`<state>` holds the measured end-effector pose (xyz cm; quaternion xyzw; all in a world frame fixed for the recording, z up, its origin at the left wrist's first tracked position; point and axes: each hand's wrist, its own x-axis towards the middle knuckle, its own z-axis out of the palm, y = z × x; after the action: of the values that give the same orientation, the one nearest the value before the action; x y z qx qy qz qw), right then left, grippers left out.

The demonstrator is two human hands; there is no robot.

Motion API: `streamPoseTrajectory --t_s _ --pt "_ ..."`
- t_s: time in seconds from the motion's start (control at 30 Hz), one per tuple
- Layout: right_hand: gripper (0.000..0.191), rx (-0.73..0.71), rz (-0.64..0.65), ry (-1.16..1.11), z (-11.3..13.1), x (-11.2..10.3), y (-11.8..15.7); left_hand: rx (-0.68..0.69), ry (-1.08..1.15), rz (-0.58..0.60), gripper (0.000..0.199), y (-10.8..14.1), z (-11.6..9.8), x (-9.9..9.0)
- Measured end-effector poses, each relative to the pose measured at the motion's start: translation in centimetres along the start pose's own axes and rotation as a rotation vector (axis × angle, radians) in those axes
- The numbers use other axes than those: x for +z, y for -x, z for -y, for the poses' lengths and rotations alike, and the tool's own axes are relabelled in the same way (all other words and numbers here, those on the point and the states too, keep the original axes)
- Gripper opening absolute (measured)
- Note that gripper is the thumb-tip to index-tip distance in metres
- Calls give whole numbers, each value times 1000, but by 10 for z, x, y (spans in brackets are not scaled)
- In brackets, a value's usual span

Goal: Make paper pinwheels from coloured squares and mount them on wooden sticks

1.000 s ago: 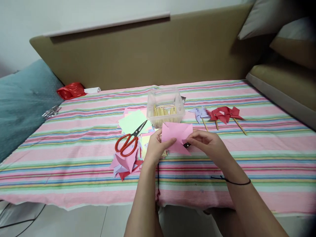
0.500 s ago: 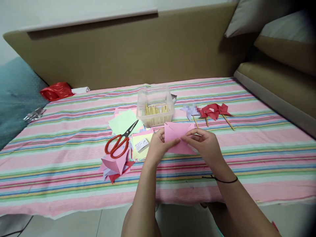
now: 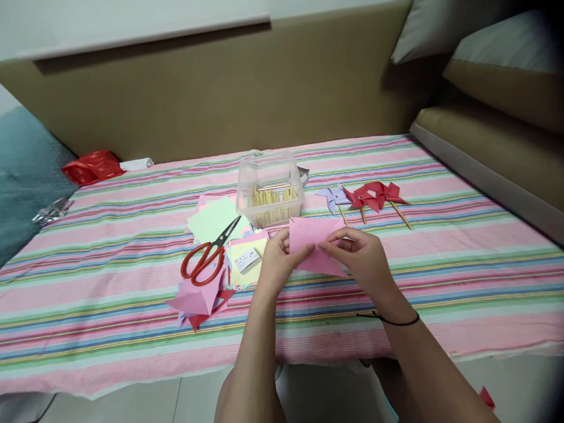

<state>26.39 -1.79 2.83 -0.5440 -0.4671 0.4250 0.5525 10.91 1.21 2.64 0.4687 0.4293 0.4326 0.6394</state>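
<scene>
A pink square of paper (image 3: 311, 235) with slits near its corners is held up between both hands, just in front of the clear box. My left hand (image 3: 279, 258) grips its left side, thumb lying on the front near the middle. My right hand (image 3: 356, 249) has thumb and index finger pinched on the paper close to its centre. Left of my left hand, a small white box (image 3: 247, 260) rests on yellow paper (image 3: 238, 279). Red-handled scissors (image 3: 209, 255) lie over green paper (image 3: 211, 218) and cut pink paper (image 3: 198, 296).
A clear plastic box (image 3: 269, 202) holds several sticks. Behind my right hand lie a purple pinwheel (image 3: 335, 197) and red pinwheels (image 3: 383, 195) on sticks. A red plastic bag (image 3: 94, 167) sits at the far left of the striped cloth (image 3: 110, 270). Cushions (image 3: 497, 70) stand at the right.
The view has shifted slightly, so most things appear a little further left. Both hands keep hold of the pink paper in nearly the same pose.
</scene>
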Motion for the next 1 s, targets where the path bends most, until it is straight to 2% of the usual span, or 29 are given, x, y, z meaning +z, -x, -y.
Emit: streamPoseTrajectory --t_s 0.4,0.6,0.67,0.8,1.0 --pt "29 0 5 4 -4 2 -1 9 46 10 37 1 0 -1" --pt "31 6 25 -27 -3 4 0 27 33 -100 41 2 1 4" --pt "39 36 -7 -102 -1 5 0 31 83 -143 46 2 2 5" --pt "73 124 -43 -241 1 6 -1 60 127 -205 47 3 2 6" --pt "81 142 -50 -265 -2 8 0 51 102 -201 46 3 1 10"
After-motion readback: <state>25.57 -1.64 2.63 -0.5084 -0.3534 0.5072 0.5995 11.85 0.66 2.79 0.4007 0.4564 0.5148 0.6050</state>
